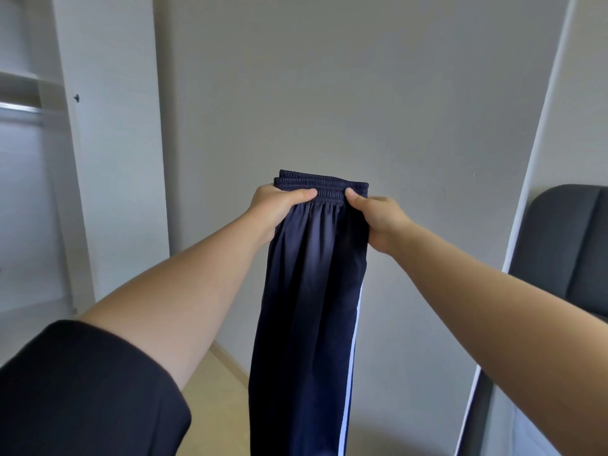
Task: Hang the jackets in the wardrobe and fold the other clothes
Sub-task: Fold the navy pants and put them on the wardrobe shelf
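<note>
Navy track trousers [312, 291] with a white side stripe hang straight down in front of me, folded lengthwise so the elastic waistband is doubled at the top. My left hand [279, 205] grips the waistband's left end, thumb lying across the front. My right hand [378, 218] grips the right end the same way. Both arms are stretched forward at chest height. The trouser legs run out of the bottom of the frame.
An open white wardrobe [108, 126] stands at the left, with a shelf and a metal hanging rail [19, 108] inside. A grey wall is straight ahead. A dark grey office chair [566, 245] sits at the right behind a white frame edge. Light floor below.
</note>
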{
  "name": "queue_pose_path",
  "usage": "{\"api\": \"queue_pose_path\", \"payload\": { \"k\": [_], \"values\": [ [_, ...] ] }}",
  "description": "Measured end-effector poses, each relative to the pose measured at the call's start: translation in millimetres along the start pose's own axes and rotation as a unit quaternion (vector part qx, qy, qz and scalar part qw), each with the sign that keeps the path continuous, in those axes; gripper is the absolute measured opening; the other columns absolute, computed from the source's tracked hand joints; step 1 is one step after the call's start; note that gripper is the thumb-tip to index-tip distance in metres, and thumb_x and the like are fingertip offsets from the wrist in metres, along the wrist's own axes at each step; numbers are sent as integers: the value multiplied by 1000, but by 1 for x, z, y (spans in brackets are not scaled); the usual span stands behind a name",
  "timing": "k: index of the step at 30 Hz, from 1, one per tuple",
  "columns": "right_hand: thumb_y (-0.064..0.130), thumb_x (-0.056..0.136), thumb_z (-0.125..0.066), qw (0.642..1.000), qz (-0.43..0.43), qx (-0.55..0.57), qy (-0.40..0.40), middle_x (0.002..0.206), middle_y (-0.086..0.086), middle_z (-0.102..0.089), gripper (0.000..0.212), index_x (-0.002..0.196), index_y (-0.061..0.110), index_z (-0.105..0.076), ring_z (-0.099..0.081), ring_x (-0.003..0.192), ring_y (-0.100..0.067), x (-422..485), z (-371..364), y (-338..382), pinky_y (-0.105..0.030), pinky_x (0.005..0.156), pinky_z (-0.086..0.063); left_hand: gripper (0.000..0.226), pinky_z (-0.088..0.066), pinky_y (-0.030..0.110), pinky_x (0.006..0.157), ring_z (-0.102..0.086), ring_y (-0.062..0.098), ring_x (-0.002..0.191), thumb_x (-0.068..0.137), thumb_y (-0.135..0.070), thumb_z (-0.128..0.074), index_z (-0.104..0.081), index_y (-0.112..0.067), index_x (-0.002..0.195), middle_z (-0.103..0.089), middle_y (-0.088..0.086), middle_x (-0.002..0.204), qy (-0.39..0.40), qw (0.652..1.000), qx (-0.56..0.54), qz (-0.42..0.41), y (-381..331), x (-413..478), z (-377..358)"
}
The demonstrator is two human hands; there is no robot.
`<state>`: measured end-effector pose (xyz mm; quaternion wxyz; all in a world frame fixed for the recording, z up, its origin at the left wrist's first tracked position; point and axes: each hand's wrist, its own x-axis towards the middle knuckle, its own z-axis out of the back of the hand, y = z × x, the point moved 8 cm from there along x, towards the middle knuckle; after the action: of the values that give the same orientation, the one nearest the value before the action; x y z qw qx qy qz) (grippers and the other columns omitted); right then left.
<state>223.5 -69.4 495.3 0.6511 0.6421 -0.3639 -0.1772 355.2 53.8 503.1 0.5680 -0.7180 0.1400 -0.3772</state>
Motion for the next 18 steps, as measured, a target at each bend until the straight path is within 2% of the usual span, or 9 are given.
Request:
{"api": "queue_pose_path", "payload": {
  "k": [3,6,9,11,14,16,18],
  "values": [
    [30,89,-67,998,16,-39,-41,107,-14,-70,24,90,6,-67,-67,98,-27,3,3,1,-39,89,-54,27,-55,26,73,-72,15,85,77,-24,-78,-70,-12,100,-75,2,93,38,999,-5,19,-1,-1,-2],
    [42,88,-65,995,12,-70,-64,112,-16,-67,46,102,-2,-65,-64,105,-31,4,3,-3,-45,96,-50,31,-55,24,66,-72,14,80,77,-34,-78,-69,-13,97,-75,0,88,38,998,13,49,4,-1,1],
    [55,88,-57,992,-2,-106,-71,114,-14,-65,60,106,-2,-63,-62,107,-30,3,1,-8,-44,97,-49,34,-54,22,64,-72,10,76,76,-45,-76,-69,-17,93,-75,-5,82,14,997,42,60,8,0,6],
    [62,87,-52,989,-12,-125,-81,110,-9,-65,62,99,2,-62,-61,105,-28,3,0,-11,-42,97,-48,37,-53,23,63,-70,9,77,76,-51,-74,-67,-18,92,-74,-5,85,0,996,56,66,11,0,8],
    [66,86,-50,989,-25,-117,-84,101,-4,-64,55,81,11,-58,-60,90,-22,2,-5,-14,-34,87,-49,45,-55,29,78,-67,14,90,77,-57,-70,-64,-17,97,-71,-2,98,-8,995,64,78,15,0,9],
    [66,85,-51,989,-26,-115,-94,102,-3,-63,55,80,12,-57,-58,84,-18,2,-6,-15,-30,74,-45,46,-53,26,73,-65,12,89,77,-60,-67,-61,-17,94,-68,-4,99,-11,994,66,82,16,-1,9],
    [63,85,-53,986,-17,-118,-115,109,-4,-62,62,93,3,-61,-59,94,-20,4,-2,-15,-30,69,-41,47,-49,24,67,-62,9,89,79,-61,-63,-57,-18,94,-64,-7,99,-11,994,68,86,17,-2,10]
  ]
}}
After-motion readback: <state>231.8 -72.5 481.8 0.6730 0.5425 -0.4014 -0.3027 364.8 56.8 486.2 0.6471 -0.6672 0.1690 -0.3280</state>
